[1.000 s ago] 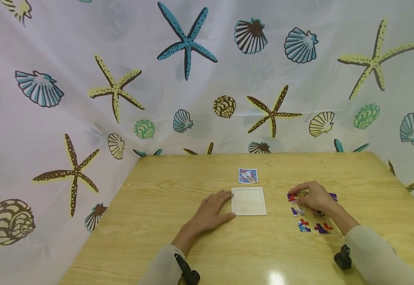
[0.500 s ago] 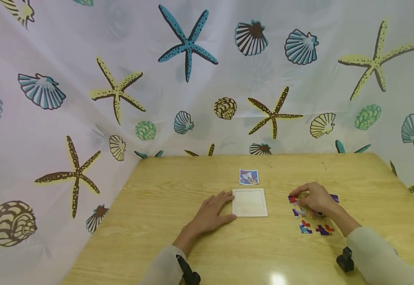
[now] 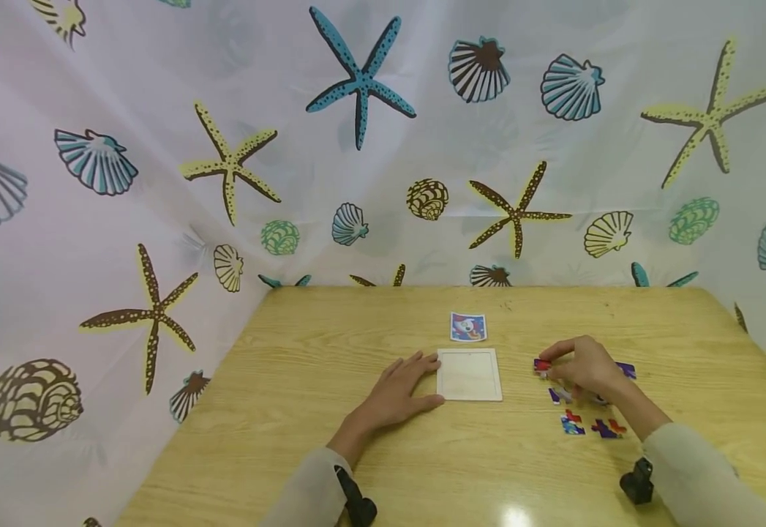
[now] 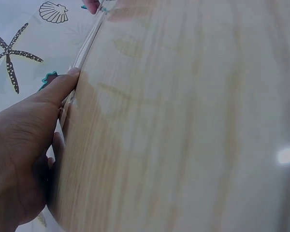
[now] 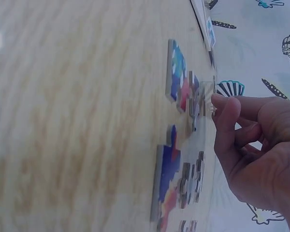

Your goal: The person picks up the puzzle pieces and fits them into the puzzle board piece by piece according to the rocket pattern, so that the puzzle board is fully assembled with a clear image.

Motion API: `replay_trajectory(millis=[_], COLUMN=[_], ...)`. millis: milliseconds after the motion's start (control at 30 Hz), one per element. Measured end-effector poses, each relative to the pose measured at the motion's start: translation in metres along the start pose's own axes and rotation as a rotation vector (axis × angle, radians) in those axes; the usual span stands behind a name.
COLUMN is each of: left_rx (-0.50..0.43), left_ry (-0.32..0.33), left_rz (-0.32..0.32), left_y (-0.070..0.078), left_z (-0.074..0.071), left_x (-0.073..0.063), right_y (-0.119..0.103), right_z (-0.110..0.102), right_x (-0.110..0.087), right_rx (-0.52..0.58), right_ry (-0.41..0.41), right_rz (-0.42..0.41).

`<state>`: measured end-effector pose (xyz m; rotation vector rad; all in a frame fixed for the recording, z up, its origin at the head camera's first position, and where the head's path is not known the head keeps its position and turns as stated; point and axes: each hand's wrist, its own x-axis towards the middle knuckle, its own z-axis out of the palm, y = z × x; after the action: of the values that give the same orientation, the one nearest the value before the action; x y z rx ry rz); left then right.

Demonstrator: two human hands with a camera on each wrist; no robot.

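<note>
My left hand (image 3: 396, 391) rests on the table at the left edge of a square white puzzle frame (image 3: 499, 380), its thumb and fingertips touching the rim. The left wrist view shows this hand's thumb (image 4: 63, 87) stretched along the edge-on frame. On the right, my right hand (image 3: 588, 366) pinches a red and purple jigsaw piece (image 3: 541, 365) between thumb and fingers. In the right wrist view that piece shows as a thin edge at the fingertips. More jigsaw pieces (image 3: 572, 422) lie under and in front of this hand, some partly hidden by it.
A small picture card (image 3: 468, 327) with a white cartoon animal lies behind the frame. Another purple jigsaw piece (image 3: 626, 369) lies right of the right hand. The wooden table (image 3: 330, 329) meets a shell-patterned curtain (image 3: 389, 161) at its back and sides.
The head view has shifted slightly. The right hand, with the pinched jigsaw piece, has moved a little left relative to the other pieces. The left hand stays at the frame.
</note>
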<state>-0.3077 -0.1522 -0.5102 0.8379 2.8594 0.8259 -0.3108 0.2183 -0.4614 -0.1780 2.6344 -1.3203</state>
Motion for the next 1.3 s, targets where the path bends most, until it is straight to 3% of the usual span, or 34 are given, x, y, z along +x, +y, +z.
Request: replay_trajectory(millis=[533, 933, 1300], left_rx=[-0.020, -0.012, -0.027], left_ry=[-0.022, 0.006, -0.019], left_rz=[-0.006, 0.012, -0.003], left_y=[0.006, -0.004, -0.003], left_z=[0.001, 0.000, 0.003], left_x=[0.002, 0.003, 0.004], right_y=[-0.011, -0.030, -0.037], right_z=[0.007, 0.022, 0.035], right_x=[0.009, 0.018, 0.022], right_rx=[0.182, 0.240, 0.283], right_ry=[0.027, 0.022, -0.003], right_rz=[-0.016, -0.029, -0.063])
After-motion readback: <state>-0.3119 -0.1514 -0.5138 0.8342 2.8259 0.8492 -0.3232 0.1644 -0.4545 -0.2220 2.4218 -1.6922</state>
